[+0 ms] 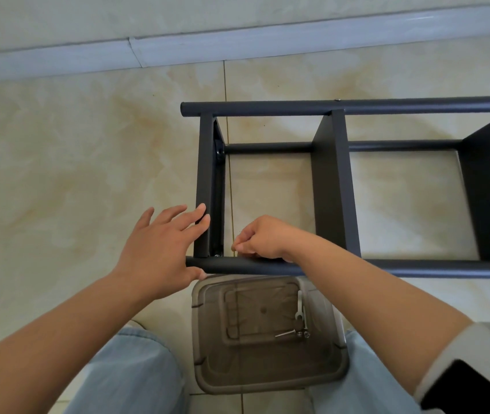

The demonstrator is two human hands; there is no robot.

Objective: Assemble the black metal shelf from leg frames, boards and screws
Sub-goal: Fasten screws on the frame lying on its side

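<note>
Left hand [160, 249] spread, steadying end board [206, 186]; right hand [260, 239] pinches what appears a screw [233, 248]. Recommend seating it square before tightening.

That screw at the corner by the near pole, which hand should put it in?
Probably the right hand. Its fingertips already pinch something small, likely a screw, right beside the corner where the end board meets the near pole. The left hand lies open, steadying that board and pole.
</note>
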